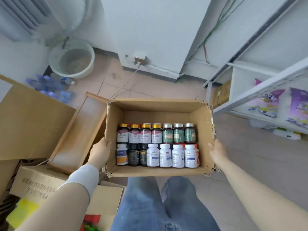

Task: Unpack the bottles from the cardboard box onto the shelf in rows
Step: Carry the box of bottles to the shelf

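An open cardboard box point(158, 105) is held up in front of me, above my legs. My left hand point(99, 151) grips its left wall and my right hand point(216, 151) grips its right wall. Inside lie two rows of bottles. The far row has several dark bottles with gold caps point(140, 133) and three green-labelled bottles with silver caps point(178, 133). The near row has a white and orange bottle point(122, 154), two dark bottles point(134, 155) and several white bottles point(171, 155). The white metal shelf point(260, 92) stands at the right.
More cardboard boxes point(33, 117) and a shallow wooden tray point(80, 130) crowd the floor at the left. A white basin point(71, 59) and a pack of water bottles point(51, 87) lie further back. Purple bags point(296, 105) fill a lower shelf level. A cable point(126, 80) runs across the tiled floor.
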### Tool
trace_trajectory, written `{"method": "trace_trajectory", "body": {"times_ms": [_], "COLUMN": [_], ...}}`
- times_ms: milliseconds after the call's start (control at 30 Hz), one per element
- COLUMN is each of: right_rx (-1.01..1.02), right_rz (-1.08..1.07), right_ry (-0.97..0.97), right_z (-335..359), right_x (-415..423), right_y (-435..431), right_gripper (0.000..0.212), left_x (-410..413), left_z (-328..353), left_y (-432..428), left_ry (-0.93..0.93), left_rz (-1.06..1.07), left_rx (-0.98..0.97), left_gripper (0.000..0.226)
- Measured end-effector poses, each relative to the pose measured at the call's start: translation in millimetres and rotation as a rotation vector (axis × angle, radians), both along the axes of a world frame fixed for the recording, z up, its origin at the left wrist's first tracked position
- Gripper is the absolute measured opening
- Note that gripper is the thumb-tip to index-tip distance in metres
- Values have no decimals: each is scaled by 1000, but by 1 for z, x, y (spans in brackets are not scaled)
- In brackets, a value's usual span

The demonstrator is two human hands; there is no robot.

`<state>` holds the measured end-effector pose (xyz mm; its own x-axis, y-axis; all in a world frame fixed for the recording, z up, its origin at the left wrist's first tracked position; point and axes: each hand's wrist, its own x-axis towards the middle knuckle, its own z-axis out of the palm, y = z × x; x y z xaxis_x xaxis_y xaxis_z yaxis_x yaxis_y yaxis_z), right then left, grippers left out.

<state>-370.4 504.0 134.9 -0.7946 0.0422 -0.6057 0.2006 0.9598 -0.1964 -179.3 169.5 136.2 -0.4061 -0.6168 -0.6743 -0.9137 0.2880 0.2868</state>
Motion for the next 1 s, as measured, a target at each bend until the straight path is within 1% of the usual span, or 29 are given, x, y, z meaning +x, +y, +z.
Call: {"method": "trace_trajectory", "body": {"times_ms": [233, 533, 733, 867, 1000], "right_rx": [-51, -83, -43, 44, 83], "right_rz": [-208, -667, -871, -1042, -1176], "right_ry": [49, 69, 86, 95, 138], "right_z": [5, 5, 5, 7, 14], "right_x": [5, 34, 48, 45, 42], "right_y": [194, 414, 520, 570, 617], "right_gripper": [31, 33, 29, 41, 41], "left_x": [-84, -218, -311, -372, -417], "left_z": [2, 1, -3, -5, 1], "left_y": [152, 356, 490, 580, 666], "left_ry": [-7, 8, 27, 30, 43], "left_rz": [-249, -764, -1026, -1193, -1340], "left_rx": [-35, -46, -40, -14, 22], "left_gripper": [34, 34, 37, 38, 37]}}
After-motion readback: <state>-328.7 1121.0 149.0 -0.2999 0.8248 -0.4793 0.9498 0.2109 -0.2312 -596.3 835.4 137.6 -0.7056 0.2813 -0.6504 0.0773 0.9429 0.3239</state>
